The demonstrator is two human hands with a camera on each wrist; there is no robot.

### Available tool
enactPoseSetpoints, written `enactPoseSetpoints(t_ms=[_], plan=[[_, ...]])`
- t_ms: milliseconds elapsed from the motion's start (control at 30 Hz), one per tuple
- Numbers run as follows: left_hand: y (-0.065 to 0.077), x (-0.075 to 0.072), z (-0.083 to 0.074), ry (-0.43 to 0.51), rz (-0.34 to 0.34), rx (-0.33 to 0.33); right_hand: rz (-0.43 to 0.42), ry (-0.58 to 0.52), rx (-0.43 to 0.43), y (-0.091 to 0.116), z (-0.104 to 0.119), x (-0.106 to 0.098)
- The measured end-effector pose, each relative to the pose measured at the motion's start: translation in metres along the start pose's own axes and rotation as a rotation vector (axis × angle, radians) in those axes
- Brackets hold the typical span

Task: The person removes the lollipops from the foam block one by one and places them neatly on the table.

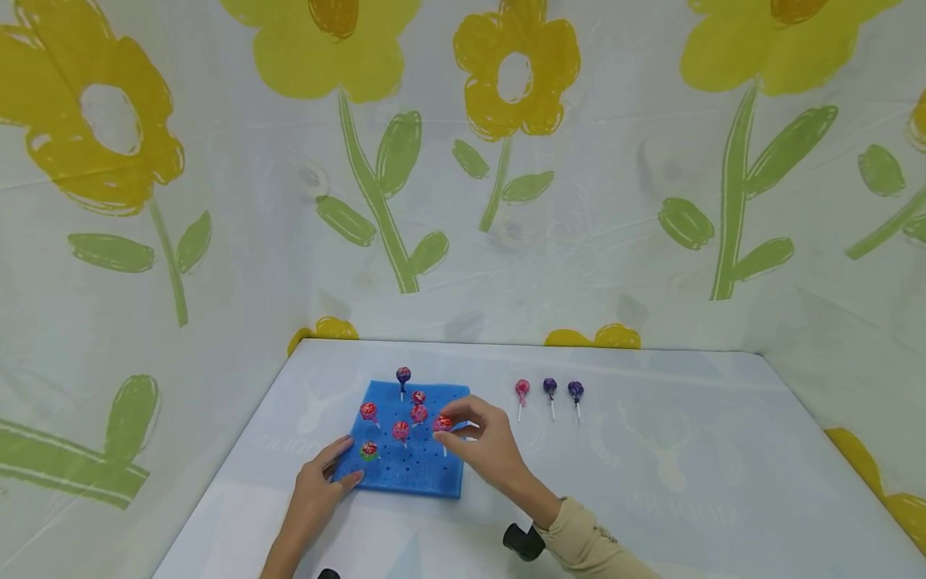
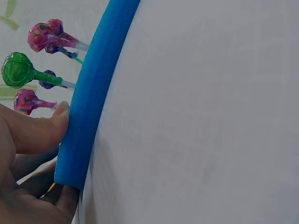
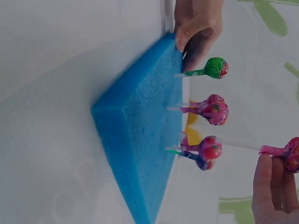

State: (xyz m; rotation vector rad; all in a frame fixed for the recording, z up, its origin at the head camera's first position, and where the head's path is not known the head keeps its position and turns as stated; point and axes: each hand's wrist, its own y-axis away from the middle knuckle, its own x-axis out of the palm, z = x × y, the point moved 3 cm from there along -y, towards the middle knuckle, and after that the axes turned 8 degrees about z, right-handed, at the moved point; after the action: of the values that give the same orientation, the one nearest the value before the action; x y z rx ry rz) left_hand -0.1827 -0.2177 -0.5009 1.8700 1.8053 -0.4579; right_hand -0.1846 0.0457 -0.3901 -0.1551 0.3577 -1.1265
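Note:
A blue foam block [image 1: 427,480] dotted with small holes lies on the white table, several wrapped lollipops standing in it on their sticks. Among these are a green one [image 2: 17,70] near the left hand, a pink one [image 1: 401,430] around the middle and a dark blue one [image 1: 403,374] at the back. My left hand [image 1: 316,486] grips the block's left corner, thumb on the top face and fingers round the edge. Above the block's right side, my right hand [image 1: 488,446] pinches a pink lollipop [image 3: 286,153] near its head; its bare stick points toward the foam, clear of it.
Right of the block, a pink lollipop [image 1: 522,388] and two purple lollipops [image 1: 550,386] lie in a row on the white table [image 1: 651,523]. A flower-printed sheet [image 1: 579,265] hangs behind and along the sides. Near the right wrist is a black object [image 1: 523,542].

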Motion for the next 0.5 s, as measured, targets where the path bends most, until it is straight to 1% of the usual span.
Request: enactPoseSetpoints(t_ms=[233,500], plan=[[0.001,0.000,-0.002,-0.006,0.003,0.000,-0.037,-0.001,-0.014,0.001,-0.002,-0.013],[0.001,0.000,-0.001,-0.011,0.003,-0.007,-0.099,0.022,-0.002,0.003,0.000,-0.030]])
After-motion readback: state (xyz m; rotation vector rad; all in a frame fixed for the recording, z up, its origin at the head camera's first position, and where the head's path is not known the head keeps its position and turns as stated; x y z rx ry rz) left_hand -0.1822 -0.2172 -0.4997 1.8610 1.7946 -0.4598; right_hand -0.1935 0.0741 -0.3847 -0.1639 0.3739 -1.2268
